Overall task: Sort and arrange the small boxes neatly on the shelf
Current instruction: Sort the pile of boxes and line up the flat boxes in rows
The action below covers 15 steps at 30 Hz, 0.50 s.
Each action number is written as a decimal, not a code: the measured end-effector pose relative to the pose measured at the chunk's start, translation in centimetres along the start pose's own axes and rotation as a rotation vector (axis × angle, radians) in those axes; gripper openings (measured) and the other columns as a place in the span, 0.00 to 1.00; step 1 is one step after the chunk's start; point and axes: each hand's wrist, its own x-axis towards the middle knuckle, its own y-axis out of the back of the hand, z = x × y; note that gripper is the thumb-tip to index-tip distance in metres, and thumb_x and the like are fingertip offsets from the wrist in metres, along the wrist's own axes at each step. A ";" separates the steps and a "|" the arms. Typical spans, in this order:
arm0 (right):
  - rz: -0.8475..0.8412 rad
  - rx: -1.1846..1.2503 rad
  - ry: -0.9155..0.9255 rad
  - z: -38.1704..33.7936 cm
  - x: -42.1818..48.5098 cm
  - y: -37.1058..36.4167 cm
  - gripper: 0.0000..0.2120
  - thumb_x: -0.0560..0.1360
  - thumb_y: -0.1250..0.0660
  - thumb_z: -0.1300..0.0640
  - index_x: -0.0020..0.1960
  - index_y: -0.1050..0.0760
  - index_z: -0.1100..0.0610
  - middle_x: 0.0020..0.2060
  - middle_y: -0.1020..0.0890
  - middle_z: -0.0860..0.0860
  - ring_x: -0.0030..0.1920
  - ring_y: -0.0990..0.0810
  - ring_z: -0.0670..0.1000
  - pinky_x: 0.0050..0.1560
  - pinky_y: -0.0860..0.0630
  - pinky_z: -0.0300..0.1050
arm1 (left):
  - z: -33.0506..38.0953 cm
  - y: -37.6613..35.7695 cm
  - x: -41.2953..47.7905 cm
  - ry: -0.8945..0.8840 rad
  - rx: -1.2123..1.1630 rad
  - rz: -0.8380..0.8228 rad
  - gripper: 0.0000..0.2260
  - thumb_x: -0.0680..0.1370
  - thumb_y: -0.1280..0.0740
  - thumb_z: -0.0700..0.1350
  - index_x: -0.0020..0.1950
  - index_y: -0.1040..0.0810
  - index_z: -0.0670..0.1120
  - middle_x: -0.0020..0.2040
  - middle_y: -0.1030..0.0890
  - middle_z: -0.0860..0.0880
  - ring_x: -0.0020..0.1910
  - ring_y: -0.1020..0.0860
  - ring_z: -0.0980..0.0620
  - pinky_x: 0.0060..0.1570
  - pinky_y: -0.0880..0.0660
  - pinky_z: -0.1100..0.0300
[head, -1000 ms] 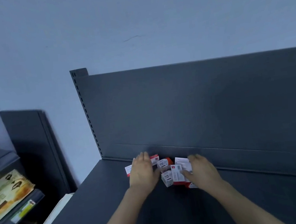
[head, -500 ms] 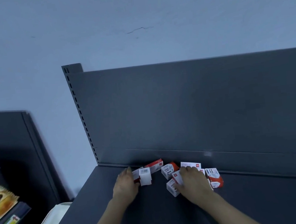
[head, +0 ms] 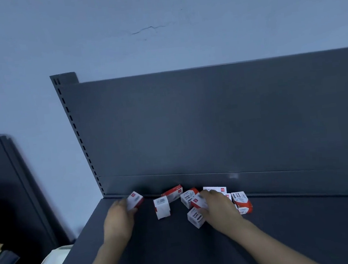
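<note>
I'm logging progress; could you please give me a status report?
Left hand holds one small red-and-white cardboard box. Right hand grips another. Others lie scattered on dark grey metal shelf.

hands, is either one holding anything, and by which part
Left hand grips a red-and-white box by its near end; right hand pinches a second box by its right end.

Dark grey metal shelf [head: 160, 251]: small red-and-white cardboard box [head: 134, 200] far left, in my left hand [head: 118, 221]. Barcode-faced white box [head: 162, 207] right of it, apart. Box cluster [head: 241, 202] further right, near the back; my right hand [head: 217, 210] grips its middle box [head: 197, 202].
</note>
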 end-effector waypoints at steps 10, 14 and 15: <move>0.142 0.020 0.008 3.1 -5.1 6.7 0.16 0.76 0.36 0.55 0.60 0.30 0.61 0.56 0.23 0.59 0.56 0.25 0.59 0.53 0.29 0.48 | 13.3 2.8 -3.8 -0.400 -0.115 0.079 0.08 0.74 0.32 0.41 0.40 0.30 0.41 0.38 0.25 0.44 0.39 0.28 0.44 0.37 0.34 0.55; 0.198 0.030 -0.042 7.5 -9.4 10.6 0.14 0.75 0.35 0.55 0.58 0.29 0.61 0.54 0.22 0.59 0.55 0.25 0.60 0.50 0.30 0.47 | 20.8 1.5 -7.8 -0.534 -0.165 0.044 0.13 0.75 0.32 0.43 0.57 0.24 0.39 0.50 0.22 0.41 0.50 0.25 0.41 0.45 0.33 0.55; 0.214 0.026 -0.057 8.9 -10.6 11.7 0.15 0.75 0.35 0.55 0.59 0.29 0.61 0.55 0.22 0.59 0.56 0.25 0.60 0.51 0.29 0.47 | 22.7 1.0 -9.0 -0.559 -0.186 0.036 0.15 0.75 0.32 0.43 0.60 0.25 0.39 0.52 0.22 0.40 0.52 0.24 0.40 0.46 0.33 0.55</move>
